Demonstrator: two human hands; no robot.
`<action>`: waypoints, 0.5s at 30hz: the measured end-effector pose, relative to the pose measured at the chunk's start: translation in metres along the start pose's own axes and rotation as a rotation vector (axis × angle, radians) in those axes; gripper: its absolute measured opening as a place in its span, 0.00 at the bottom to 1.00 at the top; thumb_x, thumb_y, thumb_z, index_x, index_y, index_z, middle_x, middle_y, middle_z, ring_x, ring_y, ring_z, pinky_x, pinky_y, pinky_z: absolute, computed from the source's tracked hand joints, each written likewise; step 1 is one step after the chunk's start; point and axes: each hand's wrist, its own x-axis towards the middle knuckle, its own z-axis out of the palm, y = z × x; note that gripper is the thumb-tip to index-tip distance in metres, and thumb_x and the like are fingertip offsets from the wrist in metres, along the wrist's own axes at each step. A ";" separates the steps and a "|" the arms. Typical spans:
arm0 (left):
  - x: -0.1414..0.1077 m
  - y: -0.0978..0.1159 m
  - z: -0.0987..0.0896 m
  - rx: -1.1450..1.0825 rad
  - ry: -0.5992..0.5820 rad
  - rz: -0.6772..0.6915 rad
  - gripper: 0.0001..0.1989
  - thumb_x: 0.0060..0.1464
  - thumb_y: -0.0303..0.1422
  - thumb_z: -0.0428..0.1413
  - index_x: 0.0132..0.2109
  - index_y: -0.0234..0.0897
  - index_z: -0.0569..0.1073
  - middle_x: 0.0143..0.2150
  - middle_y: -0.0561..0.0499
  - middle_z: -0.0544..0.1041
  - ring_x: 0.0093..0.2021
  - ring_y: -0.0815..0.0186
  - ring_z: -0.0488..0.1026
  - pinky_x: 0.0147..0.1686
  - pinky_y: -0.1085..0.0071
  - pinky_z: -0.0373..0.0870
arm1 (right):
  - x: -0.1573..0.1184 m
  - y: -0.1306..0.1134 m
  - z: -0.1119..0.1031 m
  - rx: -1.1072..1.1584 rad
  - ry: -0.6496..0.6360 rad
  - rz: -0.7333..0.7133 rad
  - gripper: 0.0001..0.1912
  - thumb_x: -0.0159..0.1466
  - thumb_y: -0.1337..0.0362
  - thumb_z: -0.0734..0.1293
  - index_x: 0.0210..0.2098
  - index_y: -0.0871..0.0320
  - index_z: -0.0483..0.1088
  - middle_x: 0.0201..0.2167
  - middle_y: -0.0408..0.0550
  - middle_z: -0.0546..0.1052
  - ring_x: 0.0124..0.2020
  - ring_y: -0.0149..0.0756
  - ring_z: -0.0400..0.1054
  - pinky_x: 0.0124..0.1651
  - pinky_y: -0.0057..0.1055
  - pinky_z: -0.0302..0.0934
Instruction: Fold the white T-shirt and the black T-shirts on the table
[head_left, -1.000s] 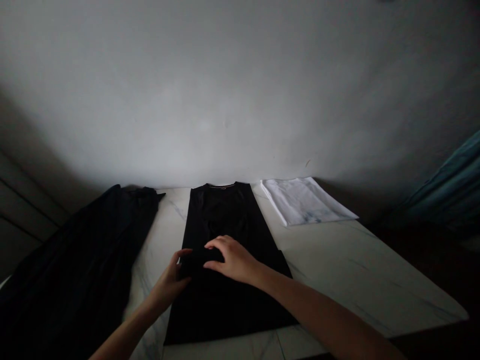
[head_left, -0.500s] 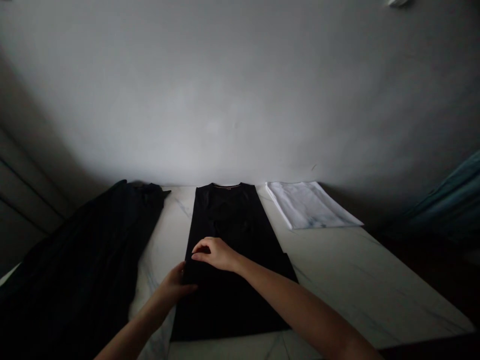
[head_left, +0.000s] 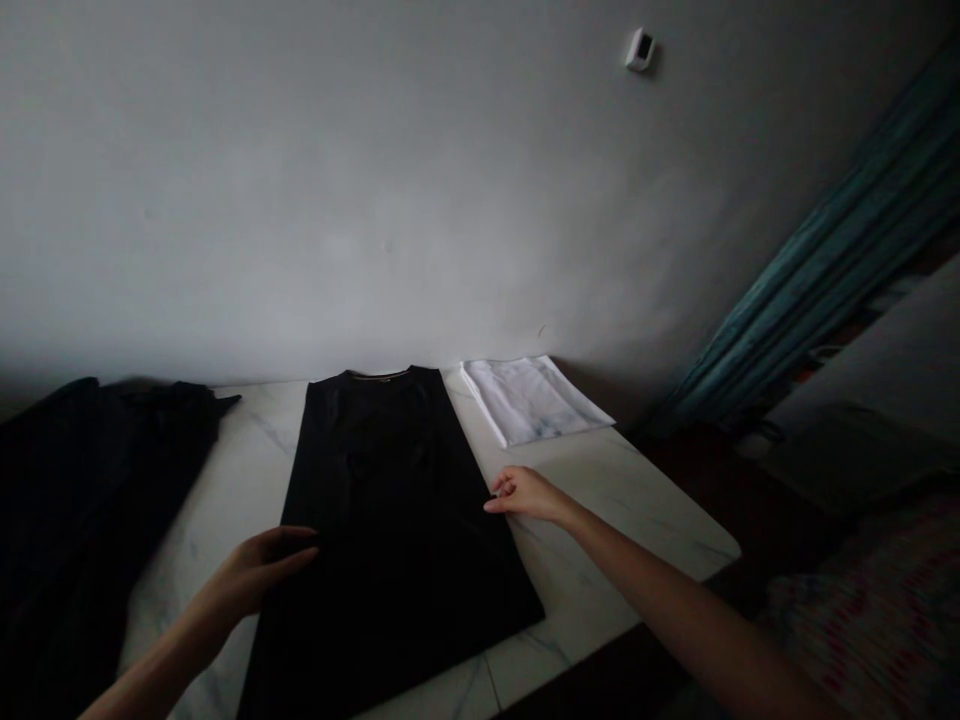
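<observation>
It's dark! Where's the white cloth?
In the head view, the white cloth lies folded at the far edge of the marble table, right of the black shirt.

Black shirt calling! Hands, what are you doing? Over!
Left hand open, on the shirt's left edge. Right hand at its right edge. Black shirt flat on the marble table. White folded cloth and dark garment lie beside it.

The person's left hand [head_left: 259,570] is lying open against the left edge of a black T-shirt [head_left: 382,520], which is lying flat on a white marble table [head_left: 600,510]. The right hand [head_left: 525,495] is reaching the shirt's right edge. A folded white cloth [head_left: 529,400] is sitting just beyond the shirt, a dark garment [head_left: 97,470] is lying on the left, and a teal curtain [head_left: 825,270] is hanging on the right.
</observation>
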 end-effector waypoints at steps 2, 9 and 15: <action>0.002 0.004 -0.001 0.069 -0.032 -0.009 0.28 0.29 0.45 0.71 0.39 0.38 0.78 0.22 0.52 0.78 0.20 0.63 0.74 0.18 0.72 0.68 | -0.003 0.001 0.009 0.015 0.041 0.014 0.22 0.42 0.56 0.79 0.33 0.61 0.75 0.25 0.41 0.76 0.30 0.35 0.71 0.32 0.27 0.60; 0.004 0.031 0.004 0.440 -0.064 0.204 0.21 0.30 0.45 0.68 0.34 0.40 0.80 0.33 0.49 0.83 0.39 0.51 0.79 0.39 0.64 0.74 | -0.011 -0.011 0.024 -0.119 -0.013 -0.057 0.22 0.44 0.55 0.78 0.36 0.60 0.78 0.33 0.49 0.80 0.38 0.45 0.73 0.41 0.34 0.63; -0.004 0.056 0.012 0.770 -0.308 0.315 0.15 0.42 0.37 0.59 0.39 0.40 0.80 0.40 0.53 0.82 0.45 0.56 0.77 0.45 0.68 0.69 | -0.025 -0.031 0.026 0.020 -0.035 -0.241 0.16 0.49 0.60 0.75 0.37 0.58 0.76 0.39 0.48 0.79 0.45 0.46 0.71 0.52 0.38 0.60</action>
